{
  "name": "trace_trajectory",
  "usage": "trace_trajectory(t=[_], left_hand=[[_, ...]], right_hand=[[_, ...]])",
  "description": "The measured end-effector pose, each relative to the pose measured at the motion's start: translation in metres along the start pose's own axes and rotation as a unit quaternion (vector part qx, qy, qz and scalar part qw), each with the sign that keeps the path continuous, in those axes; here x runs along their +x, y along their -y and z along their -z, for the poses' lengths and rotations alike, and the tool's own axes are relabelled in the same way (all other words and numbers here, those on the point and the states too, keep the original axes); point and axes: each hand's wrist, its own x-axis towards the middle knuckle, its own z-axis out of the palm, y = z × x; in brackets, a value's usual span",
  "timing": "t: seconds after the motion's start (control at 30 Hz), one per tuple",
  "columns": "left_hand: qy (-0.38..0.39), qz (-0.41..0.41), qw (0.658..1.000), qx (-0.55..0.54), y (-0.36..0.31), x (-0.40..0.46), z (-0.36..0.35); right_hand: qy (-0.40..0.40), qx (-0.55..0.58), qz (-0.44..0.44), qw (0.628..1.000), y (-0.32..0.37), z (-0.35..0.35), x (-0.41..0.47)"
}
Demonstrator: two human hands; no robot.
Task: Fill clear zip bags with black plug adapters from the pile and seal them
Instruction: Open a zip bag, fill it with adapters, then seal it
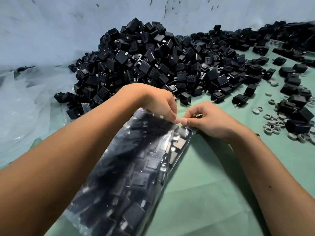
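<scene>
No text, label, brand, number or sign can be read on anything in view

Evenly and softly lit from above, fairly bright, cool in tone. Only faint, diffuse shadows on the green bench (213, 176), darkest just under the forearms and along the right edge of the clear zip bag (136, 167). Small white glints across the bag's plastic, strongest near its lower end, veiling the adapters inside. Sharp at the pile (162, 65) beyond the bag's mouth, with metal prongs catching light. Smeared and soft farther right of the pile, toward the upper corner, and among the grey rings (276, 123). Strong wide-angle bending: wall line behind the pile bowed, forearms swollen toward the lower corners. Slight motion blur on the bag's dark middle
</scene>
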Motion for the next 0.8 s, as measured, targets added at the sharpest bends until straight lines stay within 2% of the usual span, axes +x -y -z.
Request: trace_trajectory(t=[0.1, 0.17, 0.23, 0.37, 0.47, 0.57, 0.7, 0.8], left_hand=[[0.006, 0.019, 1.000, -0.023, 0.007, -0.010, -0.004], [0.012, 0.029, 0.998, -0.055, 0.015, -0.021, -0.009], [0.020, 0.037, 0.994, -0.105, 0.026, -0.037, -0.015], [0.002, 0.032, 0.985, -0.169, 0.048, -0.069, -0.036], [-0.079, 0.021, 0.979, -0.188, 0.061, -0.085, -0.056], [-0.140, -0.020, 0.965, -0.222, 0.077, -0.100, -0.075], [-0.173, -0.043, 0.942, -0.284, 0.091, -0.114, -0.091], [-0.191, -0.054, 0.934, -0.298, 0.094, -0.117, -0.097]], right_hand=[[-0.055, -0.065, 0.012, 0.996, 0.002, -0.016, 0.005], [-0.107, -0.125, 0.055, 0.985, 0.006, -0.033, 0.008], [-0.124, -0.144, 0.099, 0.977, 0.011, -0.050, 0.010], [-0.090, -0.117, 0.146, 0.978, 0.015, -0.064, 0.013], [-0.060, -0.118, 0.158, 0.979, 0.020, -0.067, 0.015], [-0.013, -0.133, 0.140, 0.981, 0.029, -0.064, 0.019], [0.067, -0.113, 0.085, 0.988, 0.037, -0.054, 0.029], [0.083, -0.078, 0.076, 0.991, 0.038, -0.053, 0.034]])
